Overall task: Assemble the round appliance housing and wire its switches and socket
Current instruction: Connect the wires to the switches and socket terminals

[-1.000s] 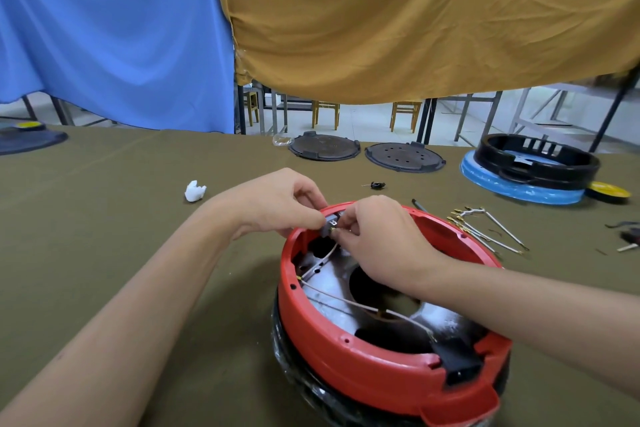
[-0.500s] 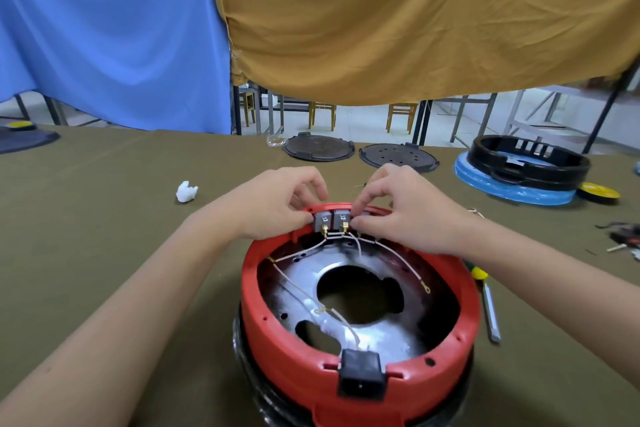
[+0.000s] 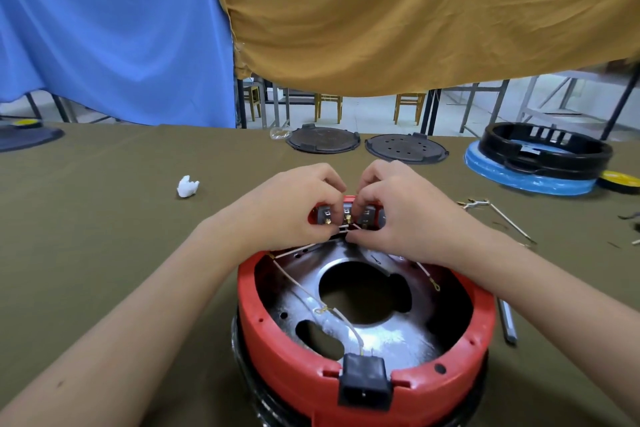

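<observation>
Housing [image 3: 287,329], red, open side up on surface [image 3: 104,218] just before me | socket [image 3: 363,383] seated in near rim | white leads [image 3: 341,321] cross metal plate | switches [image 3: 346,215] at far rim: left hand [image 3: 294,208] and right hand [image 3: 398,215] both pinch leads there, probably seating terminals | fingertip contacts hidden.

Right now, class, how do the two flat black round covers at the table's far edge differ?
The left black round cover has a plain, unbroken top; the right black round cover is pierced with small holes. The left cover lies slightly farther from the camera than the right. Both are dark, flat discs with edge tabs, lying side by side on the olive cloth.
</observation>
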Tool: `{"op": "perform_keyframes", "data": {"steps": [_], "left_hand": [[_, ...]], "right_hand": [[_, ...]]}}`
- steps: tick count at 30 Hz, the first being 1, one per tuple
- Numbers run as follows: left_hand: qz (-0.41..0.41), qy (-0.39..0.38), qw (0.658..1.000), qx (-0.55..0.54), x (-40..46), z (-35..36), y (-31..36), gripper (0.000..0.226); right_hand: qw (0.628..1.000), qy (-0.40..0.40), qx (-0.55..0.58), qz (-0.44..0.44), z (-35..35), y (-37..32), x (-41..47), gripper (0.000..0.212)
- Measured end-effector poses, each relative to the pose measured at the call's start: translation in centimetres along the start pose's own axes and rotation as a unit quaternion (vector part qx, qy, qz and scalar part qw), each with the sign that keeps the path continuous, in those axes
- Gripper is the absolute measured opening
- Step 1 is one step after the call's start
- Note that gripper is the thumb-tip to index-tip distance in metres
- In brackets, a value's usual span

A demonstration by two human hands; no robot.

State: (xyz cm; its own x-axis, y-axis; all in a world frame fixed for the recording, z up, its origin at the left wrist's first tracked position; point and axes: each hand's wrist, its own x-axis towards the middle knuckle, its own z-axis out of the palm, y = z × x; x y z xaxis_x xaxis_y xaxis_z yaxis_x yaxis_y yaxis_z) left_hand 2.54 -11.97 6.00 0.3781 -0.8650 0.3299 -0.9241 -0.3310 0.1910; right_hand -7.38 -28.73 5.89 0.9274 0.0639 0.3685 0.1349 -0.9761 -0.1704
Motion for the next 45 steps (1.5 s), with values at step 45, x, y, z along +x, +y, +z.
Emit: {"op": "perform_keyframes", "data": {"steps": [45], "left_hand": [[-0.017,-0.029,0.998,-0.06,0.0,0.1,-0.3,0.015]], "right_hand": [[0.998,-0.035,0.041,0.016,0.1,0.3,-0.1,0.026]]}}
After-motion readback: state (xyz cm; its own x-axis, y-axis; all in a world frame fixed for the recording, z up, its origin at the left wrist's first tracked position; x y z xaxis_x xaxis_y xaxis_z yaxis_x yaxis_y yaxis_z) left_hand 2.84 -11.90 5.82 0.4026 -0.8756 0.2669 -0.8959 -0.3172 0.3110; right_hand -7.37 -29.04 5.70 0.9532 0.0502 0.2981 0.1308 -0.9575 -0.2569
